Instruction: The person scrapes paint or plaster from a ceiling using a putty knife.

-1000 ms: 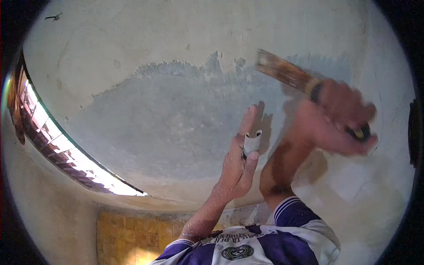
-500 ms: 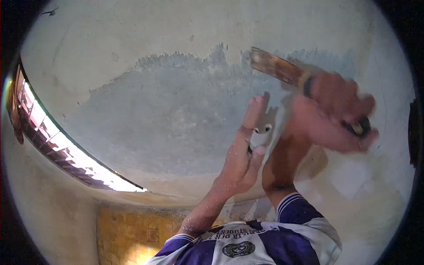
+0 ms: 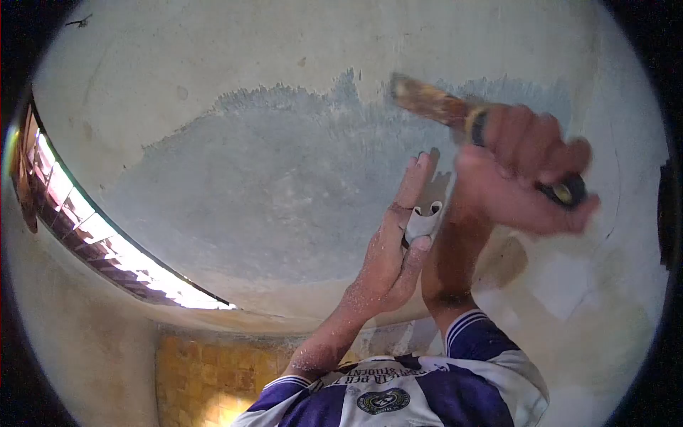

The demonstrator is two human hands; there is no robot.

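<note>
My right hand (image 3: 530, 167) is wrapped around the black and yellow handle of a scraper-like tool (image 3: 430, 99), whose worn brown, flat end points to the upper left over the wall. Motion slightly blurs both. Lower and to the left, my left hand (image 3: 391, 260) is raised near the wall with its fingers stretched upward. Between its thumb and fingers it holds a small white piece (image 3: 422, 224) with a curved, notched top. Pale dust speckles the left forearm.
The pale wall (image 3: 249, 43) has a large grey-blue patch (image 3: 249, 185) with a ragged upper edge. A bright barred opening (image 3: 107, 231) curves along the left. Yellowish brickwork (image 3: 206, 366) shows at the lower left, and a dark object (image 3: 666, 213) stands at the right edge.
My right hand and the tool have shifted slightly left. The white piece in my left hand shows a changed outline at its top, while that hand has hardly moved.
</note>
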